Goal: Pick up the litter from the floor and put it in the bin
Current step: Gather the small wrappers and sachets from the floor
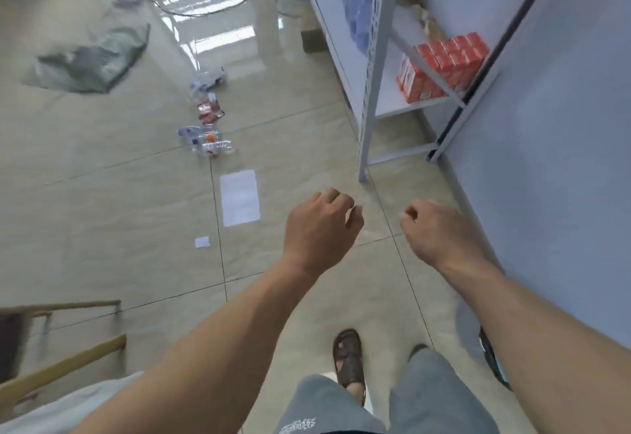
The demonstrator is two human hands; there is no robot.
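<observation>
Person stands on a glossy tiled floor (102, 215), both bare arms stretched forward and down. Left hand (321, 228) hangs over the tiles with fingers curled loosely inward, holding nothing. Right hand (433, 228) sits just beside it, also loosely curled and holding nothing; the two are apart, not touching.

Litter lies in a rough line ahead. Nearest: a small white paper scrap (202, 242), then a white sheet of paper (239, 197) flat on the tile, just left of the left hand. Further on, a cluster of clear plastic bottles (205, 141), then red-and-white wrappers (209, 110), then more crumpled pieces (210, 81), too blurred to name. A grey plastic bag (92, 57) lies well apart at upper left. Cannot tell which item, if any, is the bin.

To the right, a white metal shelf rack (370, 68) stands against the wall, carrying red cartons (440, 68). A brown sandal (349, 362) shows below the hands. Wooden chair frame (65, 365) at lower left.
</observation>
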